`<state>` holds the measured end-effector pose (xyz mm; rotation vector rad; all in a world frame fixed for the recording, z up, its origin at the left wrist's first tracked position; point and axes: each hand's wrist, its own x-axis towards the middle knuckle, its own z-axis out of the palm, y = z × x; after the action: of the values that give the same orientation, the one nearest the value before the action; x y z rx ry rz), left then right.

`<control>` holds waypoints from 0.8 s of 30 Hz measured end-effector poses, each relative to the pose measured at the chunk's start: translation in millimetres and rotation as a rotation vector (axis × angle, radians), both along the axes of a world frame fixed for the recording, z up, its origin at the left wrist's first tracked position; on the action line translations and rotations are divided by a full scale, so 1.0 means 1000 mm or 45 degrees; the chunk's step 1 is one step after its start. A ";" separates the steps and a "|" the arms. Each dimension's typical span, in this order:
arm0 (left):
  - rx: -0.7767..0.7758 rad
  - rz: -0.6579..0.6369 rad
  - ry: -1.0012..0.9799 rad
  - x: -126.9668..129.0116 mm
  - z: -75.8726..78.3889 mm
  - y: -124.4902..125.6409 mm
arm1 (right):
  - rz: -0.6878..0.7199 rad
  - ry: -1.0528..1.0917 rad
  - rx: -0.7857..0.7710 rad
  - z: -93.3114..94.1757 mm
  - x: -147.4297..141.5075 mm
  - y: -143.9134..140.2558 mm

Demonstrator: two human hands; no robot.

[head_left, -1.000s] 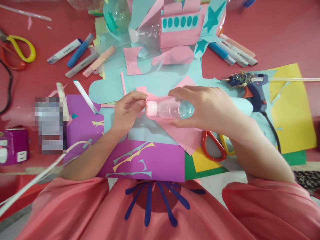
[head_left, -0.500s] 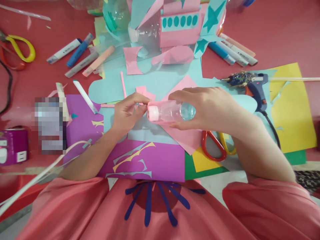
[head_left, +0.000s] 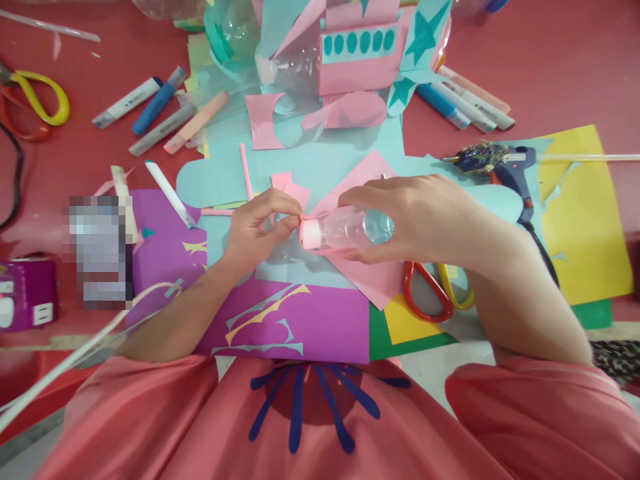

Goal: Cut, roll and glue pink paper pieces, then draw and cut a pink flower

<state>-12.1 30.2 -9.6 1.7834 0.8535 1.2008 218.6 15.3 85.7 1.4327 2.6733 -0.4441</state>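
Clear plastic bottle (head_left: 345, 228) held sideways at the center of the scene, its cap (head_left: 312, 235) pointing left, above a pink paper sheet (head_left: 379, 283). The right hand (head_left: 417, 217) grips its right end, thumb on the near side, fingers on the far side. The left hand's (head_left: 264, 227) thumb and forefinger pinch a thin pink band (head_left: 325, 251) looped around the cap end. Red-and-yellow-handled scissors (head_left: 411, 293) lie near right; a glue gun (head_left: 519, 175) rests farther right. Purple paper (head_left: 335, 323) lies on the near side.
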 end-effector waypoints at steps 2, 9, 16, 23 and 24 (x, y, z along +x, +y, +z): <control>-0.030 0.001 0.022 -0.001 -0.001 0.000 | 0.017 0.000 -0.007 0.001 0.001 0.000; 0.141 -0.051 0.019 -0.002 -0.006 0.001 | 0.033 -0.074 -0.128 0.007 0.000 0.002; 0.089 -0.030 0.055 -0.002 -0.006 0.001 | 0.040 -0.068 -0.129 0.006 0.000 0.002; -0.092 0.038 0.017 0.000 -0.001 -0.003 | 0.001 0.003 0.002 0.001 0.002 0.002; -0.133 0.029 0.008 0.001 0.000 -0.003 | -0.017 -0.002 0.015 0.002 0.003 0.002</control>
<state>-11.5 27.1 -9.6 1.6985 0.9252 1.1449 221.2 17.7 87.2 1.4547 2.6710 -0.4294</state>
